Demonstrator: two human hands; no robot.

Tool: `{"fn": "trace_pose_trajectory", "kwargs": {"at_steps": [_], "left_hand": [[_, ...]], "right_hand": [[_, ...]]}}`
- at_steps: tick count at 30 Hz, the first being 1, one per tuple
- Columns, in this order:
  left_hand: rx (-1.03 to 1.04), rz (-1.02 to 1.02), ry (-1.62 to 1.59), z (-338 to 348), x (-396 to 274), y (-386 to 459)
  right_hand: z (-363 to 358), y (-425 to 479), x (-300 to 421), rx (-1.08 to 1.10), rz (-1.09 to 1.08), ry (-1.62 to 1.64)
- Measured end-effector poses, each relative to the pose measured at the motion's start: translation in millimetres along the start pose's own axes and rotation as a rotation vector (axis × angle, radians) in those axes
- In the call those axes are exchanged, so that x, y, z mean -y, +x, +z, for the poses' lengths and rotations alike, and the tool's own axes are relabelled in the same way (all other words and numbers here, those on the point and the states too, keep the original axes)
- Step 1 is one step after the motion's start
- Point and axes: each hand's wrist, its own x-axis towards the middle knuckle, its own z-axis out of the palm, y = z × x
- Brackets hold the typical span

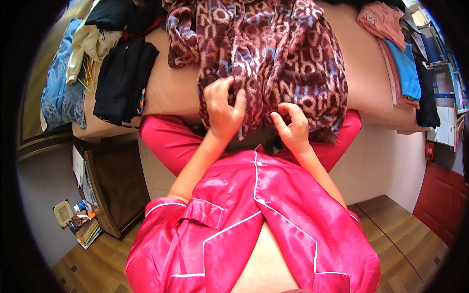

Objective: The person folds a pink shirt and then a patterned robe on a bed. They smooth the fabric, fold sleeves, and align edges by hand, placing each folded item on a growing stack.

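A plush patterned garment in brown, pink, cream and blue lies spread before me over the edge of a bed-like surface, its lower end hanging towards my knees. My left hand hovers over or rests on its lower left part, fingers bent and thumb apart, with no cloth plainly gripped. At the lower middle edge, my right hand has its thumb and index finger close together near the front opening. Whether a bit of cloth is pinched between them cannot be told.
Folded black clothing, a cream garment, a blue lace garment and yellow hangers lie at left on the beige cover. Folded pink and blue clothes lie at right. A wooden cabinet stands lower left.
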Motion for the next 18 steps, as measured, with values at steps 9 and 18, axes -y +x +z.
{"fn": "trace_pose_trajectory", "kwargs": {"at_steps": [9, 18], "left_hand": [[0.340, -0.400, -0.177, -18, -7, -40], [0.258, -0.292, -0.189, -27, -29, 11]], "right_hand": [[-5, 40, -13, 0.109, 0.507, 0.584], [-53, 49, -40, 0.226, 0.471, 1.314]]}}
